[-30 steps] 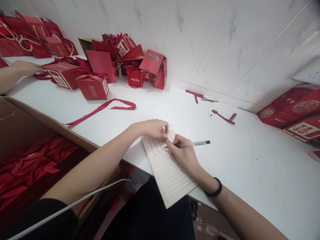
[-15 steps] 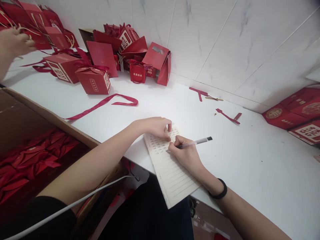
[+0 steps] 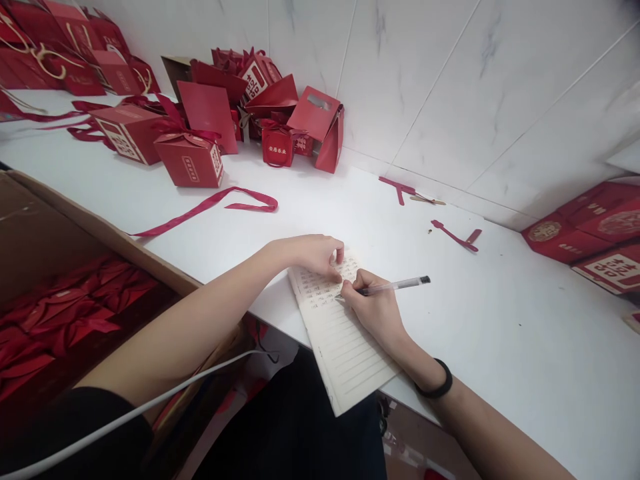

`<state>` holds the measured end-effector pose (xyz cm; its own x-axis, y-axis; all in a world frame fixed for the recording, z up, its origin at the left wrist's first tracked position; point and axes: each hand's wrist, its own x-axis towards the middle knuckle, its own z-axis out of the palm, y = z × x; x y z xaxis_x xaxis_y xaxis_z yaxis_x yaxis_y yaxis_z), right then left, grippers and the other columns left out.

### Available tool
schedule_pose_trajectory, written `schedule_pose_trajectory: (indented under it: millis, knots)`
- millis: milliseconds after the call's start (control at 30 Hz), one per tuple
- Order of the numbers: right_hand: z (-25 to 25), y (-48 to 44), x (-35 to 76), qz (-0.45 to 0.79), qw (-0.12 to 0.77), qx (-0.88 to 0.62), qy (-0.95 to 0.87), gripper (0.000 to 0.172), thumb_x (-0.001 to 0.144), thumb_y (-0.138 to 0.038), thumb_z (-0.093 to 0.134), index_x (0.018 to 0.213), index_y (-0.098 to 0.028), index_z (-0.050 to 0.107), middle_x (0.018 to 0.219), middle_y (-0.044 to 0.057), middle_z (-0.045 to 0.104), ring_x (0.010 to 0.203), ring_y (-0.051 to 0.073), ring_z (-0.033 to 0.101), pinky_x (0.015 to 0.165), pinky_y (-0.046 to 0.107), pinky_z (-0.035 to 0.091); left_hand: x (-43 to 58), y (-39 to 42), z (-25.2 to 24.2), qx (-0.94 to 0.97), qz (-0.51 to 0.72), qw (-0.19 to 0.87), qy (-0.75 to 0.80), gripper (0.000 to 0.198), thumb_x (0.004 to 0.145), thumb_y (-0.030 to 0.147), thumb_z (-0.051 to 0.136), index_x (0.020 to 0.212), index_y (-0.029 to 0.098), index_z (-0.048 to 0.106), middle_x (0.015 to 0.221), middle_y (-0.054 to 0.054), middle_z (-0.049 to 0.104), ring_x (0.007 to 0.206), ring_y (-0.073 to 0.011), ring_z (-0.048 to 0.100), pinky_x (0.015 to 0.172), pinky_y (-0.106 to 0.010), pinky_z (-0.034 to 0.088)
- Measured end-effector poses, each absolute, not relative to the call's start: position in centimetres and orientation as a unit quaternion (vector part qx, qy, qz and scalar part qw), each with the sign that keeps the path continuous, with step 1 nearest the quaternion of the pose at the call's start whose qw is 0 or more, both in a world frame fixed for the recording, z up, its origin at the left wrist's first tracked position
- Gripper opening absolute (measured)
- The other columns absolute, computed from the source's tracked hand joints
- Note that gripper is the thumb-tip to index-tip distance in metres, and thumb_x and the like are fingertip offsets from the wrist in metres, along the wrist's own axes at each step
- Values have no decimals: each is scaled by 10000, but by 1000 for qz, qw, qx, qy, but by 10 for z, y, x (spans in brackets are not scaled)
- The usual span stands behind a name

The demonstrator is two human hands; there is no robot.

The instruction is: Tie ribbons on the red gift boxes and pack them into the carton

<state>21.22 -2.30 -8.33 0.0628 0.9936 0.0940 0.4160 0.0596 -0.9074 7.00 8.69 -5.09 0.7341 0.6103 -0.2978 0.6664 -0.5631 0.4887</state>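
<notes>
A lined notebook (image 3: 345,360) lies tilted over the front edge of the white table, its upper lines filled with small handwriting. My right hand (image 3: 375,310) grips a clear pen (image 3: 400,284) with a black end, its tip on the page at the end of the lowest written line. A black band circles that wrist. Across the top of the page rests my left hand (image 3: 315,257), fingers loosely curved, thumb and forefinger apart, holding nothing. It covers part of the writing.
Red gift boxes (image 3: 190,160) and a loose ribbon (image 3: 210,201) lie on the table's left. A cardboard box (image 3: 100,220) of red packages stands at lower left. Red strips (image 3: 455,237) lie near the wall; more red boxes (image 3: 560,230) sit right. A white cable (image 3: 165,397) crosses my left arm.
My right hand and the pen have shifted slightly right along the line, and new marks show there. Another person's hand at the upper left has gone out of view.
</notes>
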Motion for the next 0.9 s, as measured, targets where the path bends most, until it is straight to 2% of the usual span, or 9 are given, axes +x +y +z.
schedule_pose_trajectory:
  millis: [667, 800, 900]
  knots:
    - [-84, -24, 211, 342, 423, -581, -606, 300, 689, -229, 483, 554, -210, 216, 507, -73, 214, 485, 82, 205, 431, 214, 189, 68, 86, -52, 885, -36, 301, 354, 462, 641, 536, 599, 990, 236, 555, 984, -22, 640, 822, -186, 602, 613, -256, 406]
    - [-83, -21, 215, 384, 474, -580, -539, 316, 693, -254, 538, 532, -211, 269, 462, -78, 283, 443, 76, 251, 417, 209, 219, 70, 87, -52, 887, -32, 287, 360, 459, 631, 522, 621, 975, 224, 570, 943, -27, 659, 804, -196, 612, 617, -263, 419]
    - [-82, -15, 225, 452, 541, -558, -438, 367, 709, -307, 585, 547, -218, 268, 403, -91, 283, 386, 68, 221, 380, 203, 168, 70, 85, -51, 885, -25, 286, 366, 464, 610, 499, 659, 970, 215, 586, 909, -33, 672, 790, -206, 623, 623, -273, 439]
